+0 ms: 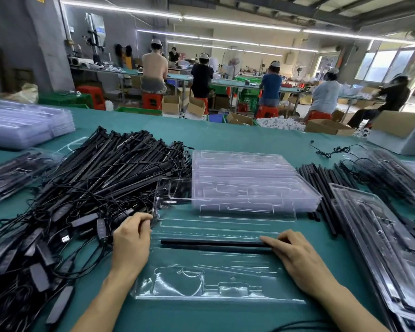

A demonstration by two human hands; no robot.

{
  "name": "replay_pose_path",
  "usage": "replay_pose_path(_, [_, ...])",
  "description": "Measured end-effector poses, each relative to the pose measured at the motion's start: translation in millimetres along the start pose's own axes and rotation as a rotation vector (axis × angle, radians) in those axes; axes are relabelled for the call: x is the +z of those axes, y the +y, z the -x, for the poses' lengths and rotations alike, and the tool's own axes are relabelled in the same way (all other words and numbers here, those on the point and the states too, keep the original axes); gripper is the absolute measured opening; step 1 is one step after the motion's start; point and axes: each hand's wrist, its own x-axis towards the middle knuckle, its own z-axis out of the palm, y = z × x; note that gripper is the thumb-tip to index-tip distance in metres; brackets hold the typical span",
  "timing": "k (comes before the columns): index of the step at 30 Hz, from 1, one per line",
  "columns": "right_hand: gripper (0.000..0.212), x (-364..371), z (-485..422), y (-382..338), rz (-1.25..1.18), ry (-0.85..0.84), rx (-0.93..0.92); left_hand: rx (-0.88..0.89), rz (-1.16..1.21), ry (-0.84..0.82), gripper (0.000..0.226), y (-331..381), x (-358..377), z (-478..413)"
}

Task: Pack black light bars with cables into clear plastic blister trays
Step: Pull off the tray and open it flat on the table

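One light bar (213, 243), one tray (201, 279), left grip (131, 238) pinching tray, right grip (295, 255) flat

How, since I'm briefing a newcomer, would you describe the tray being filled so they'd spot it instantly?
On the green table, look in front of the stack of empty trays, right of the heap of cabled light bars. The open tray lies nearest the person, the left hand gripping its edge. It alone holds one black bar, under the right hand.
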Motion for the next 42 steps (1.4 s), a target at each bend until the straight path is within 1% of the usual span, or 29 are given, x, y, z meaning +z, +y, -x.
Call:
replay_pose_path(2, [0.043, -0.4, -0.6, -0.9, 0.029, -0.051, -0.038, -0.015, 0.047, -0.023, 0.016, -1.3, -0.1, -1.1])
replay_pose_path(4, [0.046, 0.3, -0.2, -1.7, 0.006, -0.066, -0.041, -0.027, 0.067, -0.052, 0.015, -4.4, 0.2, -1.2])
replay_pose_path(7, [0.043, 2.3, 2.0, -1.1, -0.097, 0.001, -0.030, -0.046, 0.110, -0.105, 0.011, -7.7, -0.8, -0.2])
replay_pose_path(9, [0.032, 4.6, 2.3, 2.7, -0.133, 0.093, 0.022, -0.043, 0.107, -0.170, 0.020, -8.1, -1.3, 1.4])
replay_pose_path(11, [0.013, 6.9, 2.8, 4.8, -0.099, 0.189, 0.115, -0.021, 0.074, -0.202, 0.026, -8.7, -1.0, 1.8])
replay_pose_path(12, [0.007, 7.6, 3.0, 5.2, -0.068, 0.228, 0.172, -0.010, 0.062, -0.204, 0.027, -9.0, -0.8, 1.4])
replay_pose_path(13, [0.005, 8.2, 2.9, 6.1, -0.036, 0.254, 0.228, 0.000, 0.051, -0.205, 0.028, -9.7, -0.4, 0.9])
replay_pose_path(16, [0.008, 10.4, 2.7, 7.8, 0.015, 0.260, 0.321, 0.011, 0.028, -0.195, 0.028, -12.7, 0.3, -0.1])
replay_pose_path(19, [0.010, 11.5, 3.7, 9.1, 0.072, 0.294, 0.314, 0.021, 0.019, -0.183, 0.029, -13.7, 0.9, -0.8])
replay_pose_path(26, [0.019, 11.5, 3.6, 6.7, 0.117, 0.304, 0.379, 0.026, 0.015, -0.193, 0.029, -15.7, 1.7, -2.0])
replay_pose_path(31, [0.021, 11.5, 3.4, 6.8, 0.113, 0.299, 0.368, 0.009, 0.028, -0.185, 0.029, -18.0, 3.2, -2.5])
replay_pose_path(36, [0.014, 10.3, 3.3, 5.6, 0.086, 0.284, 0.359, -0.020, 0.011, -0.191, 0.029, -19.4, 6.0, -3.1])
replay_pose_path(38, [0.010, 8.6, 3.5, 3.0, 0.051, 0.260, 0.276, -0.018, 0.005, -0.186, 0.029, -18.4, 5.5, -3.1])
replay_pose_path(40, [0.016, 8.3, 4.0, 1.6, 0.032, 0.201, 0.129, -0.015, 0.005, -0.183, 0.029, -18.0, 4.6, -2.7])
replay_pose_path(42, [0.022, 6.2, 2.9, 2.8, 0.010, 0.126, 0.049, -0.011, 0.009, -0.187, 0.029, -16.6, 4.3, -2.8])
